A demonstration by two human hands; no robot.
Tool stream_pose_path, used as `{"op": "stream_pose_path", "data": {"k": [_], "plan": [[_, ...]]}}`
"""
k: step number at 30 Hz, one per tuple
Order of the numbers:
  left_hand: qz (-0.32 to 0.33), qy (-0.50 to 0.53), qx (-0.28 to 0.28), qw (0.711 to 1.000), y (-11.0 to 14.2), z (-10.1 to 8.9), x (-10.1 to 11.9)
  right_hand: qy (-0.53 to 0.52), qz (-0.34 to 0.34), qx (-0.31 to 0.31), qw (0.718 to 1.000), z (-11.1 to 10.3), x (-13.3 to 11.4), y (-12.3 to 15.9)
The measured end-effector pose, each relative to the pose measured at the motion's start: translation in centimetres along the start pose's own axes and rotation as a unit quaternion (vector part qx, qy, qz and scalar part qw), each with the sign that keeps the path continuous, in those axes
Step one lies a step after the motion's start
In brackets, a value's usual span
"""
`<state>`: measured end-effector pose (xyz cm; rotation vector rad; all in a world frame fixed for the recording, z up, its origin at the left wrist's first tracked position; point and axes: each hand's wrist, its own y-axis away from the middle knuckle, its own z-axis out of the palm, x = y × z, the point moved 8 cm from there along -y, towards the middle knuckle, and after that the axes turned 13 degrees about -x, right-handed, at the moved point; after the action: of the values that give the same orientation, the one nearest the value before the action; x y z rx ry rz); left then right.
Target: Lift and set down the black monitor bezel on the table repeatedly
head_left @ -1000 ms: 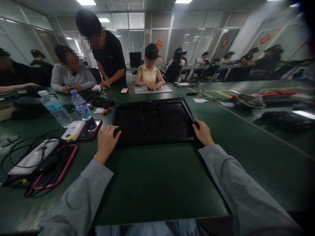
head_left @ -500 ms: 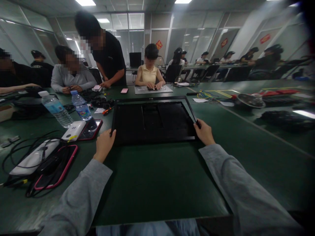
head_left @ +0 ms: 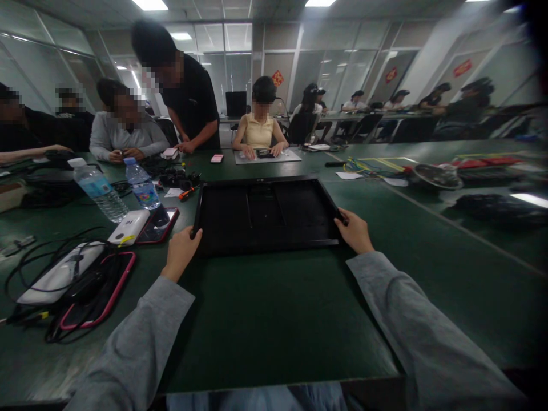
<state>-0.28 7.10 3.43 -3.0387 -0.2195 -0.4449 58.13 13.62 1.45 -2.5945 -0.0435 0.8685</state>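
A black rectangular monitor bezel (head_left: 280, 180), with a small pale mark on its far edge, lies over a shallow black monitor back shell (head_left: 222, 211) on the table. Their edges nearly line up; whether they are fully pressed together I cannot tell. My left hand (head_left: 182, 254) is closed on the bezel's near left side, thumb on top. At the right side, my right hand (head_left: 356, 231) pinches the bezel with its thumb above and fingers curled around the edge. The undersides of both grips are hidden.
Left on the green table (head_left: 282, 319) are two water bottles (head_left: 100, 191), a white power bank (head_left: 128, 227), phones (head_left: 157, 225) and tangled black cables (head_left: 43, 274). Across the table, people sit or stand, one working on a grey mat (head_left: 295, 156). A metal bowl (head_left: 436, 176) stands right.
The bezel's far edge has come down and towards me onto the back shell, closing the gap at the far right. Both hands keep their hold; the right one has shifted slightly left.
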Motion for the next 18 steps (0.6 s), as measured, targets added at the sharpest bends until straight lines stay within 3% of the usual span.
{"op": "stream_pose_path", "data": {"k": [13, 18], "plan": [[-0.026, -0.052, -0.032, 0.998, 0.1, -0.5, -0.8, 0.001, -0.024, -0.004, 1.0, 0.5, -2.0, 0.7], [-0.043, -0.106, -0.033, 0.993, 1.0, -0.9, 0.1, 0.023, -0.025, -0.005, 0.999, 0.7, -2.8, 0.9]]}}
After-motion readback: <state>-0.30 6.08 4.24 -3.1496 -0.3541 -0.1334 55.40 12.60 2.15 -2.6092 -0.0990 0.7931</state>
